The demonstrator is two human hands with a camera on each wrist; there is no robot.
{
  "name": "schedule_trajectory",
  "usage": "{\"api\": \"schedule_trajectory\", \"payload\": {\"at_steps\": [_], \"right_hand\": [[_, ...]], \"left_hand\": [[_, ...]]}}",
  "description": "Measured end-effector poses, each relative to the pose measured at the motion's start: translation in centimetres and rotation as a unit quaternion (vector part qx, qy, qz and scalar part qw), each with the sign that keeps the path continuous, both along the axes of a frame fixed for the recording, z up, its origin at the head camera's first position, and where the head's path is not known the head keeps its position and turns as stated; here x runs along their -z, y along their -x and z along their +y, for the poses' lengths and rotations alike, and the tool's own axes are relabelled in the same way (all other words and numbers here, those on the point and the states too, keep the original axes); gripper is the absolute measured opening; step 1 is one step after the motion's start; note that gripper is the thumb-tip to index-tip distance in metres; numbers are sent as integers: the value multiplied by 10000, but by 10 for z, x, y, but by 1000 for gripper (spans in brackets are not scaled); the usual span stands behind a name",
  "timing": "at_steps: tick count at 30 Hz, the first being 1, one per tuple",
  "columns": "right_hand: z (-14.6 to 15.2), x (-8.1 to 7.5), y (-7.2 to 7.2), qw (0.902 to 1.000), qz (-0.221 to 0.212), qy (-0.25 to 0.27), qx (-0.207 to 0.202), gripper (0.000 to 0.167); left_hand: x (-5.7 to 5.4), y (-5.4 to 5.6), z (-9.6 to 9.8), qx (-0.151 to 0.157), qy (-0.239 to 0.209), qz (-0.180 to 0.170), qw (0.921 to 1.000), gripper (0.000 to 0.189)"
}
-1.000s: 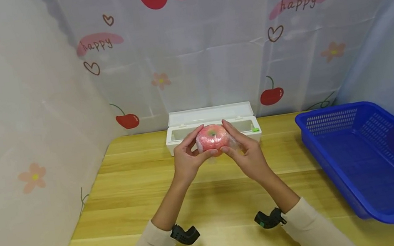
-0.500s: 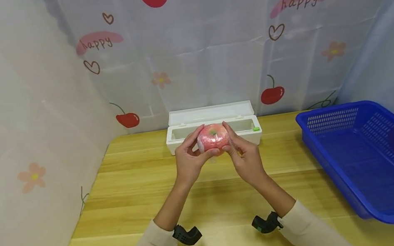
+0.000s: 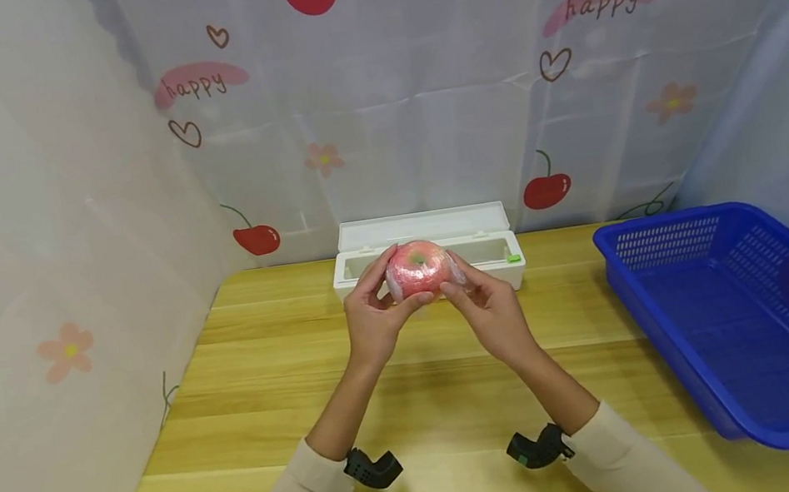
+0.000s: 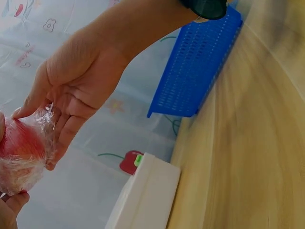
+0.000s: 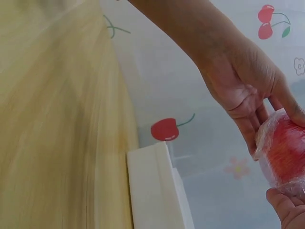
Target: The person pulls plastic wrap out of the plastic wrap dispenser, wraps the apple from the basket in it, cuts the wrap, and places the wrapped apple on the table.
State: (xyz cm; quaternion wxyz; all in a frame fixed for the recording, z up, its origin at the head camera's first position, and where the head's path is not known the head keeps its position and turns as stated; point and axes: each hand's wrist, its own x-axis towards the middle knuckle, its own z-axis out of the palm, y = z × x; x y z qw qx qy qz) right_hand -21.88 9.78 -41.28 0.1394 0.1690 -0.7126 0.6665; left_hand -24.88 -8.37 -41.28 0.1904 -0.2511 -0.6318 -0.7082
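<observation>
A red apple [image 3: 419, 272] wrapped in clear plastic film is held up between both hands, stem side up. My left hand [image 3: 371, 312] grips its left side, thumb at the front and fingers behind. On the opposite side my right hand [image 3: 492, 308] pinches the apple and loose film, its thumb near the front. Bunched film [image 4: 46, 119] shows beside the right hand's fingers in the left wrist view. Crinkled film [image 5: 267, 136] also covers the apple's side in the right wrist view. Behind the apple stands a long white box [image 3: 505, 277] with its lid raised.
The wooden table [image 3: 273, 406] lies under the hands. A blue perforated basket [image 3: 681, 348] stands at the right. The white box has a green piece [image 3: 513, 259] at its right end. A printed curtain [image 3: 424, 132] closes off the back and sides.
The right hand shifts slightly left, then back outward with its thumb on the apple's front. The apple has risen a little and moved slightly left, with film showing again at its right side.
</observation>
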Motion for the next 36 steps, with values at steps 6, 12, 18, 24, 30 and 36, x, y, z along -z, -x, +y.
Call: {"api": "schedule_trajectory", "payload": {"at_steps": [6, 12, 18, 24, 30, 36], "right_hand": [[-7, -4, -6, 9992, -295, 246, -82, 53], [-10, 1, -6, 9987, -390, 242, -235, 53], [-11, 2, -9, 9980, -202, -96, -588, 62], [-13, 2, -12, 9941, -121, 5, -1078, 69], [-9, 2, -10, 9944, -78, -251, -1027, 60], [5, 2, 3, 9979, 400, 222, -469, 41]], "left_hand": [[3, 0, 2, -140, 75, 143, 9998, 72], [5, -4, 4, -328, 128, 203, 9992, 69], [9, -3, 6, -411, 88, 64, 9991, 69], [6, 0, 5, -392, 21, 15, 9992, 73], [2, 4, -1, -133, -148, -348, 9992, 68], [0, 7, -10, 458, -188, -592, 9970, 66]]}}
